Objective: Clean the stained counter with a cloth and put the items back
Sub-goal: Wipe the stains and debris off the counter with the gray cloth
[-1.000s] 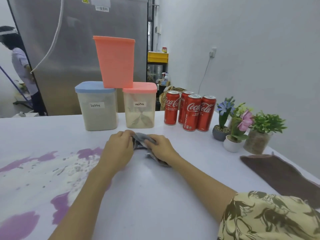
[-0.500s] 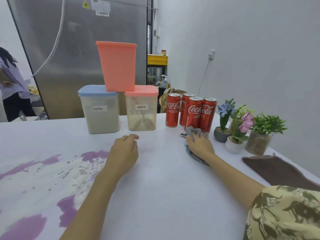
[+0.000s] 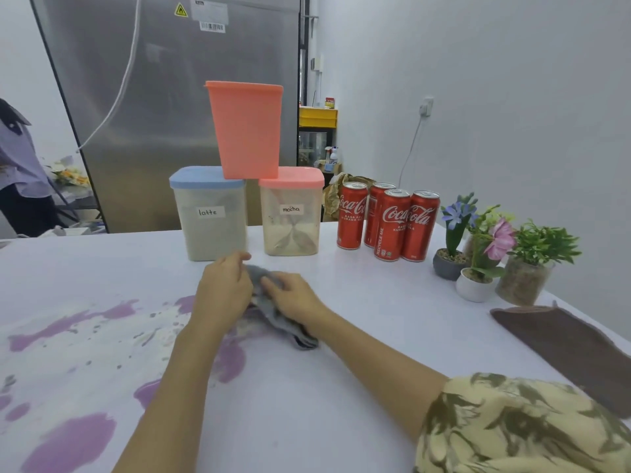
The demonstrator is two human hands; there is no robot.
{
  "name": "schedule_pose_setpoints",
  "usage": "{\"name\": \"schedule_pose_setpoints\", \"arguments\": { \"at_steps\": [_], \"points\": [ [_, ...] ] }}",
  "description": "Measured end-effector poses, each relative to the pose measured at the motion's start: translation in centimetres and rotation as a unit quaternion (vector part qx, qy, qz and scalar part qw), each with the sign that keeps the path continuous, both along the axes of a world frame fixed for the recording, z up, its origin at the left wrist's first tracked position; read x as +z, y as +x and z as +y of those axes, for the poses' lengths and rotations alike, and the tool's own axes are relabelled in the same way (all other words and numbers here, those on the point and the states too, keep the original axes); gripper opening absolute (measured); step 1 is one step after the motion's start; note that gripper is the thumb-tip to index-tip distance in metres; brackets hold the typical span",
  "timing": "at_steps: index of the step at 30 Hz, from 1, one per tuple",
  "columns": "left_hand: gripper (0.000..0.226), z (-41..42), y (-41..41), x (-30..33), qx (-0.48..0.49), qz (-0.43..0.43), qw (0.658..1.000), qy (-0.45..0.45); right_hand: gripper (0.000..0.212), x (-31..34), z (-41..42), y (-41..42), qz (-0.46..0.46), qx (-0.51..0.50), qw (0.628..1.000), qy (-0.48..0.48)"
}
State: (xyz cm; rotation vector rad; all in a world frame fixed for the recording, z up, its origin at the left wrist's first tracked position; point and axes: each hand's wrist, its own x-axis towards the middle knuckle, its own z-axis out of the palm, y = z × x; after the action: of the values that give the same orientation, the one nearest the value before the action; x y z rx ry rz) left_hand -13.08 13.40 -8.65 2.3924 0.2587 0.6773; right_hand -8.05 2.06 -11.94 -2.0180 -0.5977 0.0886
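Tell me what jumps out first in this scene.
Purple stains splash the near-left of the white counter. At its middle, the left hand and right hand bunch a grey cloth. Behind, an orange container straddles the latte jar and mocha jar.

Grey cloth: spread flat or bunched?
Bunched. The grey cloth sits crumpled on the counter between both hands, left and right, beside the purple stain.

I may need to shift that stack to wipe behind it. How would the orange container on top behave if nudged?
The orange container probably tips easily: it is tall, narrows toward its base, and bridges the latte jar and mocha jar. It may be light, though its opaque walls hide any contents. Smooth plastic on smooth lids could slide.
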Motion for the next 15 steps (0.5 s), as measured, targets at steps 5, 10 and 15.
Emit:
{"name": "schedule_pose_setpoints", "arguments": {
  "at_steps": [5, 10, 15],
  "points": [
    [0.037, -0.3, 0.6, -0.9, -0.009, 0.032, 0.999, 0.024, 0.022, 3.1, -7.1, 5.1, -0.003, -0.134, 0.990, 0.043],
    [0.040, -0.4, 0.8, -1.8, -0.002, 0.059, 0.996, 0.062, 0.028, 1.9, -9.5, 10.1, -0.045, -0.154, 0.986, -0.048],
    [0.040, -0.5, 0.7, -1.9, 0.008, 0.062, 0.994, 0.087, 0.043, 0.3, -8.4, 12.4, -0.105, -0.125, 0.959, -0.230]
  ]
}}
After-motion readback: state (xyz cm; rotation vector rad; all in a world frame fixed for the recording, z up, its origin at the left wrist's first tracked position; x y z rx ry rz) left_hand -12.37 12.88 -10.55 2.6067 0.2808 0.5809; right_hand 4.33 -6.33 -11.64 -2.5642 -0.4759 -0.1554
